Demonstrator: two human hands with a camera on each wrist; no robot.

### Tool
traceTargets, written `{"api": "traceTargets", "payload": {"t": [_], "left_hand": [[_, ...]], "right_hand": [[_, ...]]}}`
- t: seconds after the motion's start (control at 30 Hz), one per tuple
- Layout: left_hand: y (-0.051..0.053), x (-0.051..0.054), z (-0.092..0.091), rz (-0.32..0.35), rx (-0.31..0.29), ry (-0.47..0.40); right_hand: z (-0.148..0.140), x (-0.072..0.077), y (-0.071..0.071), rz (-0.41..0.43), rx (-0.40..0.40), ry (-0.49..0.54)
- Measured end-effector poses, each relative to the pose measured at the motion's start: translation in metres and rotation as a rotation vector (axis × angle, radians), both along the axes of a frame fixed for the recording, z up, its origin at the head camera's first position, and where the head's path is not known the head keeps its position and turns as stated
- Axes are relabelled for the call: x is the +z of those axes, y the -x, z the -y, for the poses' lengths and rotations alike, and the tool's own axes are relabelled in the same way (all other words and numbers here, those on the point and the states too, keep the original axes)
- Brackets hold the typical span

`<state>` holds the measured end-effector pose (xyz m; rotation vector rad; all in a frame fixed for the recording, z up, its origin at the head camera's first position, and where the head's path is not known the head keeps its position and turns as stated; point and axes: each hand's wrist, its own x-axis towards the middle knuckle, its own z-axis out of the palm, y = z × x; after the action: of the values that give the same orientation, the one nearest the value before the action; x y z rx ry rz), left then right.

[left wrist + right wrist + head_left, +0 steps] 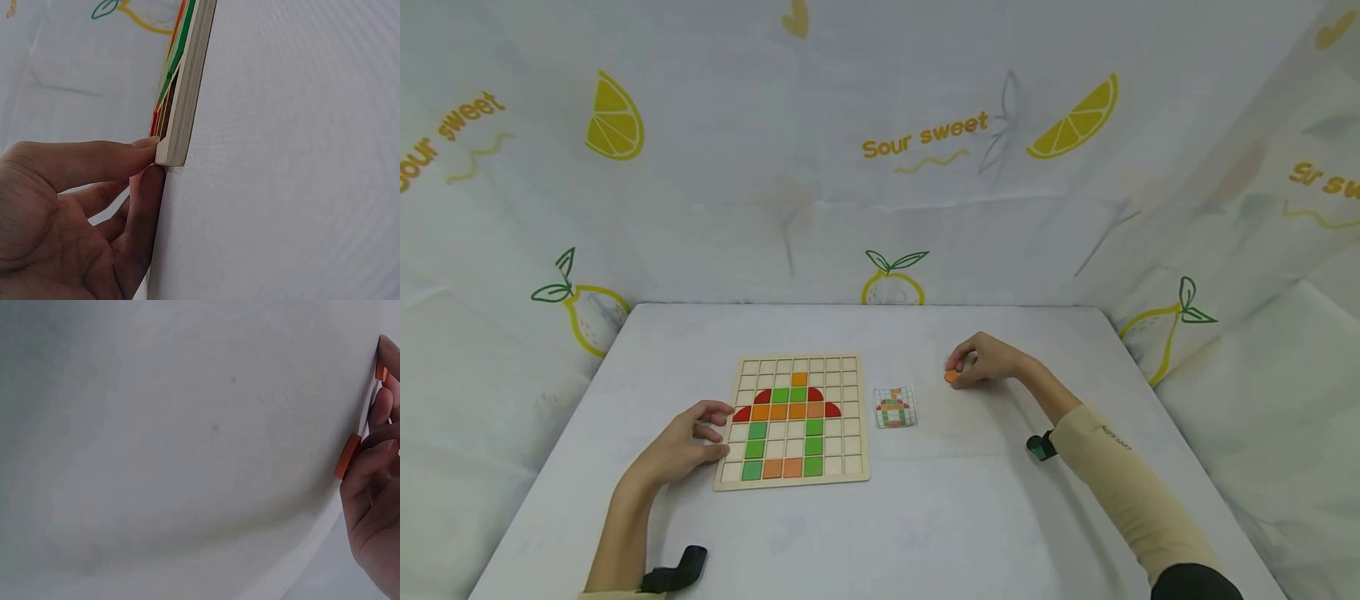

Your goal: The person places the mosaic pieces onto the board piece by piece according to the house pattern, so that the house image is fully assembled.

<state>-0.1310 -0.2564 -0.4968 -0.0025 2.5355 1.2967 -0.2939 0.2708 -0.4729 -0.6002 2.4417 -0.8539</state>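
A wooden grid board [853,433] lies on the table, with red, green and orange tiles set in a mushroom-like pattern. At its left edge rests my left hand [681,442], thumb and fingertips touching the rim and fingers loosely extended. The left wrist view shows the left thumb [94,164] against the board's corner [175,147]. Over to the right, my right hand [988,360] pinches an orange tile [951,377] near the tabletop. Two orange pieces show at the fingers in the right wrist view, one tile [348,456] nearer and another piece [381,370] farther, partly hidden.
A small pattern card [894,407] lies just right of the board, between both hands. White cloth with lemon prints [892,288] hangs behind and beside the table [925,517]. Black straps with small devices [679,571] are on the wrists.
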Motion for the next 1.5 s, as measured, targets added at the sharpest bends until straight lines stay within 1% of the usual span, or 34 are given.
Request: {"api": "traceTargets", "payload": {"t": [0.13, 0.27, 0.37, 0.57, 0.7, 0.8, 0.87, 1.07, 1.17, 1.3, 1.4, 1.5], "left_hand": [[0.0, 0.0, 0.0, 0.0, 0.0, -0.003], [0.0, 0.001, 0.0, 0.001, 0.0, -0.003], [0.0, 0.001, 0.0, 0.0, -0.001, 0.0], [0.001, 0.001, -0.001, 0.002, 0.003, -0.002], [0.0, 0.002, 0.0, -0.002, -0.002, -0.002], [0.0, 0.002, 0.0, -0.011, -0.011, 0.004], [0.0, 0.003, 0.0, -0.008, -0.005, 0.006], [0.0, 0.002, -0.001, -0.012, -0.005, 0.019], [0.0, 0.001, -0.001, -0.011, -0.007, 0.023], [0.0, 0.001, -0.001, -0.009, -0.003, 0.025], [0.0, 0.001, -0.002, -0.011, -0.001, 0.023], [0.0, 0.002, -0.002, -0.014, -0.001, 0.021]], "right_hand": [[0.002, -0.001, 0.0, -0.036, 0.015, 0.003], [0.009, 0.001, 0.002, -0.06, 0.014, 0.002], [0.017, 0.004, 0.003, -0.072, 0.013, 0.019], [0.041, 0.013, 0.005, -0.087, 0.038, 0.072], [0.063, 0.019, 0.007, -0.092, 0.045, 0.102], [0.082, 0.023, 0.009, -0.121, 0.059, 0.136], [0.095, 0.025, 0.011, -0.137, 0.068, 0.163], [0.135, 0.025, 0.014, -0.184, 0.131, 0.226], [0.154, 0.023, 0.014, -0.172, 0.15, 0.242], [0.177, 0.02, 0.013, -0.127, 0.145, 0.249], [0.194, 0.016, 0.014, -0.117, 0.145, 0.239], [0.211, 0.013, 0.013, -0.128, 0.156, 0.228]]}}
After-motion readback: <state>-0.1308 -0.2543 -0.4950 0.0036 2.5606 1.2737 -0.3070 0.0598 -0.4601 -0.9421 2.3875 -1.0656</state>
